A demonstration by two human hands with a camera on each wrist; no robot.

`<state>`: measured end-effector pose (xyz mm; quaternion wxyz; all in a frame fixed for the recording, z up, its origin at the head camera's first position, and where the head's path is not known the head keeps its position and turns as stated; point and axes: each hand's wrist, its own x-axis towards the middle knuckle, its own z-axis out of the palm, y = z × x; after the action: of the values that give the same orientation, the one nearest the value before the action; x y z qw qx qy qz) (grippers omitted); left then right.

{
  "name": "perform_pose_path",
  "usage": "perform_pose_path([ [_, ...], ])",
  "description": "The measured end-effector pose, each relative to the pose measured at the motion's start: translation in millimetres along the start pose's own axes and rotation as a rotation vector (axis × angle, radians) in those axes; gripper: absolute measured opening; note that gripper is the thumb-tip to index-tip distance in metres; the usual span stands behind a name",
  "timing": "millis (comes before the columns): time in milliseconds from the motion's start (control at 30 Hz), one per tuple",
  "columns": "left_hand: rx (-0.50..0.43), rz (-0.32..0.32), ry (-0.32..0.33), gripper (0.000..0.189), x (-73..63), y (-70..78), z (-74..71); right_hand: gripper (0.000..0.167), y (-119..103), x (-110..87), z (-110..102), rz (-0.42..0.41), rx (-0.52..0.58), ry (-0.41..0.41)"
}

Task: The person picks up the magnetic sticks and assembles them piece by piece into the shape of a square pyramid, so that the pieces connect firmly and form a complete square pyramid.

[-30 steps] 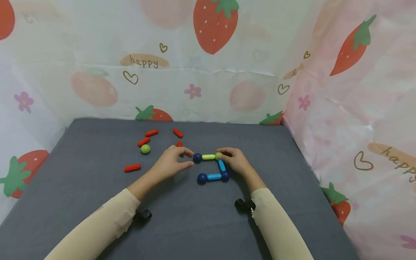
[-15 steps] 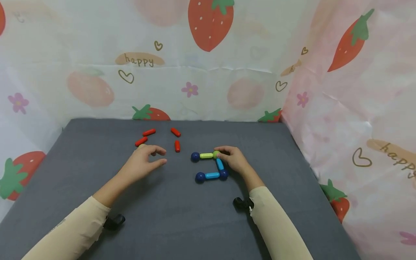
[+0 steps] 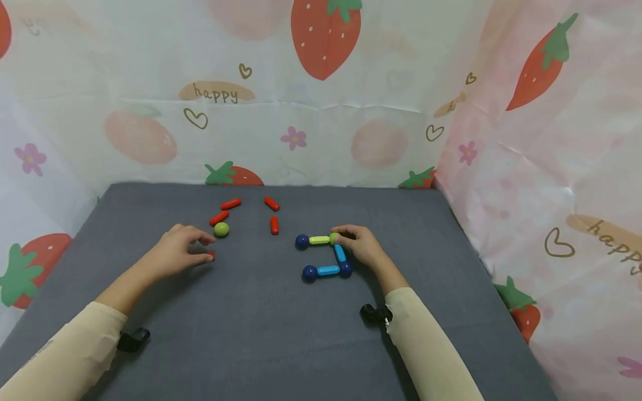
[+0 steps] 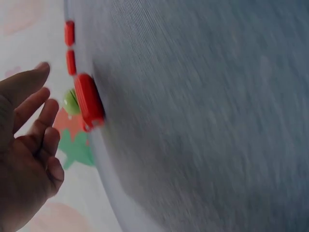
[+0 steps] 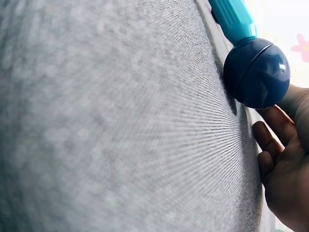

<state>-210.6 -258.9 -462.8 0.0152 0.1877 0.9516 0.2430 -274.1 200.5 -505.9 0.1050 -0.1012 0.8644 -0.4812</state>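
Note:
My left hand (image 3: 175, 250) hovers over the left part of the table, thumb and fingers apart. Just past its thumb lies a red rod (image 4: 90, 99), mostly hidden in the head view; no grip on it shows in the left wrist view. A loose green ball (image 3: 221, 229) sits slightly beyond the fingertips. My right hand (image 3: 363, 245) pinches the green ball (image 3: 334, 238) at a corner of a joined shape. From that corner a yellow-green rod (image 3: 319, 240) leads to a dark blue ball (image 3: 302, 241). A light blue rod (image 3: 340, 253) runs down to another dark blue ball (image 5: 257, 72).
A second light blue rod (image 3: 328, 270) ends at a dark blue ball (image 3: 310, 273) on the near side. Several red rods lie farther back, including one red rod (image 3: 274, 225) left of the shape. A printed curtain (image 3: 321, 122) stands behind the grey table (image 3: 261, 334).
My left hand has left the dark blue ball and moved left, to the red rod near the loose green ball. My right hand still holds the corner ball. The view shifted slightly.

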Motion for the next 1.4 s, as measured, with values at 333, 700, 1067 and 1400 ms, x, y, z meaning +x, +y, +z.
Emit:
perform_pose_path([
  [333,0.056,-0.033,-0.098,0.04,3.2,-21.5,0.8,0.032,1.3,-0.2,1.2,0.015,0.002,0.0],
  [700,0.054,-0.06,-0.157,0.025,5.9,-24.8,3.8,0.03,-0.1,-0.5,0.8,0.015,0.001,0.006],
  [1067,0.054,-0.062,-0.181,0.023,9.2,-25.1,3.1,0.031,2.3,-1.0,1.1,0.015,0.0,0.013],
  [1400,0.058,-0.067,-0.193,0.02,12.6,-24.7,3.1,0.03,-0.3,0.7,-0.9,0.025,0.004,0.013],
])
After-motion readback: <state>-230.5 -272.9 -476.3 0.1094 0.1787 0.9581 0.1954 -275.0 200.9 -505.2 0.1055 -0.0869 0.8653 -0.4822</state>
